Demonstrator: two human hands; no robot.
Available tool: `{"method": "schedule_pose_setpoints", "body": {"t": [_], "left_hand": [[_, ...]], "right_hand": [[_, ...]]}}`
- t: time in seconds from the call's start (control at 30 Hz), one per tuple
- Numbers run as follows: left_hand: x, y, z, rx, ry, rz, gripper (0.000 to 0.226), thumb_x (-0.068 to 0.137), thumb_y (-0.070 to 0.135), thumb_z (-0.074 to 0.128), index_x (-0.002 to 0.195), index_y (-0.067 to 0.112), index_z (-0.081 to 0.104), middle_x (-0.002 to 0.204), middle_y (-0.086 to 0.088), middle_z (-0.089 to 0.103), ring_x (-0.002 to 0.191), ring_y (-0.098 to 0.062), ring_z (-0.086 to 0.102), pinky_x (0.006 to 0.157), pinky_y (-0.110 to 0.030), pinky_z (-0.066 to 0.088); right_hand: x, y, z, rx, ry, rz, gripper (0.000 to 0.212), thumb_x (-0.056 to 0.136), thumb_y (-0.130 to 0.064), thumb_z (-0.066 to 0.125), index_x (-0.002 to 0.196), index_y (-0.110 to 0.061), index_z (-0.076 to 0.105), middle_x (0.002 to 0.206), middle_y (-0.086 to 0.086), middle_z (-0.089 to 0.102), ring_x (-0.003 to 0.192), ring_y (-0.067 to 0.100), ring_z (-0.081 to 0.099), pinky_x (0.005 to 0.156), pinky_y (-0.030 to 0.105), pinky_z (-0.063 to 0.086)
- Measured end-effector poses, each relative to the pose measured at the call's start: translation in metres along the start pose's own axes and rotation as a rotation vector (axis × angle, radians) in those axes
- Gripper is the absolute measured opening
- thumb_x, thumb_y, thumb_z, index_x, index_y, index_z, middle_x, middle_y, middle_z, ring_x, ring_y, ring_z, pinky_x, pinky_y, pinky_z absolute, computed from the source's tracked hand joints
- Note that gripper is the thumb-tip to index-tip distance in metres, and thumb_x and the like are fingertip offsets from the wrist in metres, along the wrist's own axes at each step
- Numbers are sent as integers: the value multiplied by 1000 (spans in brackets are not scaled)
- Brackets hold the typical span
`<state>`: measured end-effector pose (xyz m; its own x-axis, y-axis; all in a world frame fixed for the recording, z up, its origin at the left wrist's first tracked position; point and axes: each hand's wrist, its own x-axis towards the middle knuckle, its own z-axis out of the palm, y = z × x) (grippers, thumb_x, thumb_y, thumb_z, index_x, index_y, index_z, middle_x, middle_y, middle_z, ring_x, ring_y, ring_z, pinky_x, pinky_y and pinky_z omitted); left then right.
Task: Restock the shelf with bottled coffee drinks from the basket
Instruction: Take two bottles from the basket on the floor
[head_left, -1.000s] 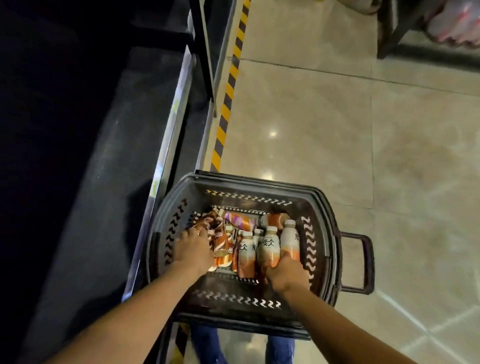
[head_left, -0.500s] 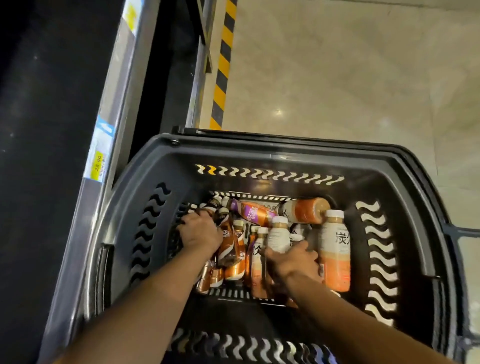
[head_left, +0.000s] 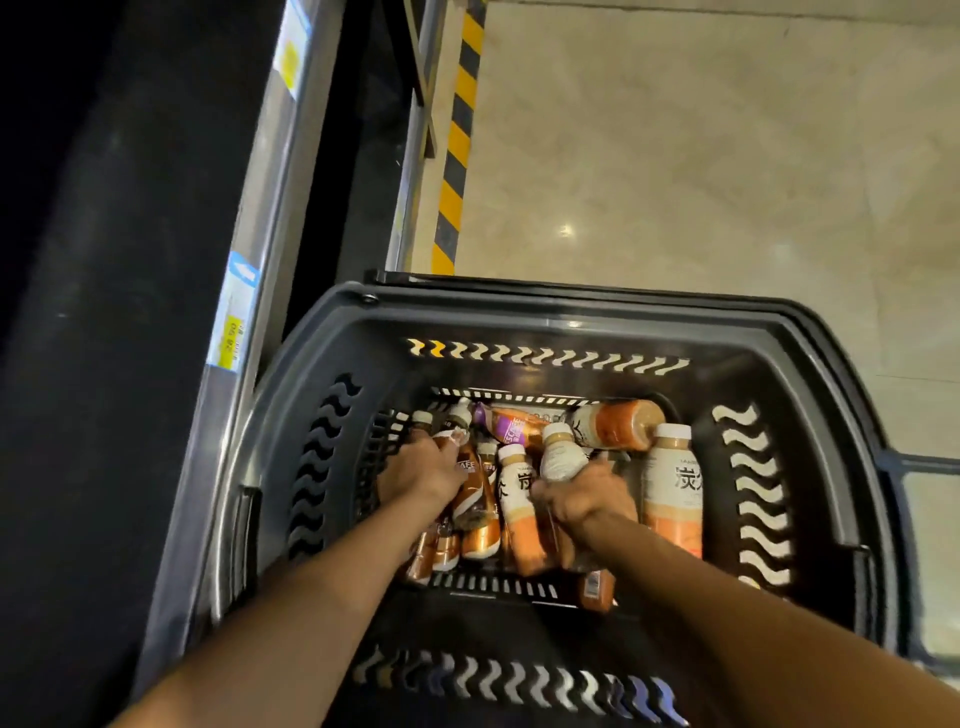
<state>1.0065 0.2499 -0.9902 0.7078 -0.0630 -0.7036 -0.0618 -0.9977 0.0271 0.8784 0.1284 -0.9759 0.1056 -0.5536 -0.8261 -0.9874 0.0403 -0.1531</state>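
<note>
Reaching into basket (head_left: 571, 317): left hand (head_left: 423, 475) grips "AFE" bottle (head_left: 470, 488); right hand (head_left: 584, 501), white-capped bottle (head_left: 561, 457).

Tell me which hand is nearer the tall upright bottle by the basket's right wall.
Right. The right hand, holding a white bottle, sits just left of the upright bottle; the left hand is farther left, gripping a brown bottle.

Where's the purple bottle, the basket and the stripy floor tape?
purple bottle (head_left: 511, 430), head view, on its purple label.
basket (head_left: 571, 313), head view, on its far rim.
stripy floor tape (head_left: 450, 202), head view, on a yellow stripe.
</note>
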Motion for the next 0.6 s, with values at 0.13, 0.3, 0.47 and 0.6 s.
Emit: {"method": "schedule_pose_setpoints", "body": {"t": [0.13, 0.3, 0.47, 0.6], "left_hand": [[-98, 23, -48, -461, -177, -36, 55, 83, 39, 73, 127, 11, 55, 119, -8, 65, 108, -28, 62, 90, -31, 48], [-260, 58, -168, -806, -168, 39, 41, 86, 27, 73, 120, 15, 53, 104, 4, 58, 93, -15, 56, 71, -24, 41], [-427, 84, -315, -954, -75, 166, 33, 85, 28, 73, 111, 17, 56, 90, 4, 62, 75, -6, 60, 56, -21, 41], [-549, 87, -413, -990, -14, 308, 31, 87, 31, 70, 112, 22, 55, 94, 4, 63, 79, -4, 61, 57, -19, 41]], "right_hand": [[-77, 5, -64, 243, -57, -18, 82, 59, -57, 79, 125, -14, 55, 119, 7, 66, 106, 26, 62, 88, 33, 51], [-207, -5, -182, 323, -43, -165, 79, 47, -63, 73, 115, -22, 64, 103, 0, 72, 93, 19, 69, 88, 40, 56], [-389, -32, -314, 376, 42, -347, 42, 65, -49, 77, 96, -27, 59, 87, -4, 69, 76, 11, 68, 68, 36, 59], [-517, -42, -402, 412, 137, -542, 45, 74, -45, 78, 106, -24, 53, 90, -8, 65, 77, 8, 64, 61, 28, 51]]}}
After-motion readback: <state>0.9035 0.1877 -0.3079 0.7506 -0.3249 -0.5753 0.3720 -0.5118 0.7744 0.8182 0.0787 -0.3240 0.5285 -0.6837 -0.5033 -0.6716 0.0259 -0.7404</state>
